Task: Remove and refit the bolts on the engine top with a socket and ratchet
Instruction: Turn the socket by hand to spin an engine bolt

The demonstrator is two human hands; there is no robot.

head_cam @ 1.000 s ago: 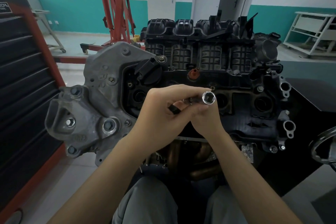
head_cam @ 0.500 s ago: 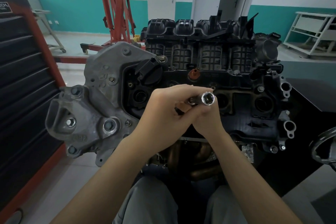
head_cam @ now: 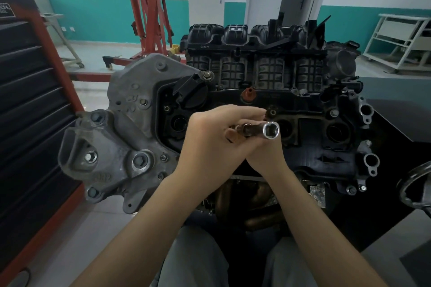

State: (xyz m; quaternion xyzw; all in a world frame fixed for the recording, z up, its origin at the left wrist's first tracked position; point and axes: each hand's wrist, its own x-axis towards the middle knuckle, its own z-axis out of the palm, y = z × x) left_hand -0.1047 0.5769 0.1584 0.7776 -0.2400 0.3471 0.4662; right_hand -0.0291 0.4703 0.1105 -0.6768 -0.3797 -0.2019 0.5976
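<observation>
Socket is held at frame centre, above the engine top, its open mouth turned up toward the camera and not yet on any fastener. Left hand is curled round the tool's dark stem at the socket's nine o'clock; right hand cups beneath at six o'clock, its fingers largely hidden, apparently closed on the tool. Whether a ratchet is attached cannot be told. Judgement: the drive joint wants pressing fully home before use. A bolt sits at the socket's two o'clock, well apart. Recommend tipping the mouth down, seating it square and fully over the head, then turning without side load.
</observation>
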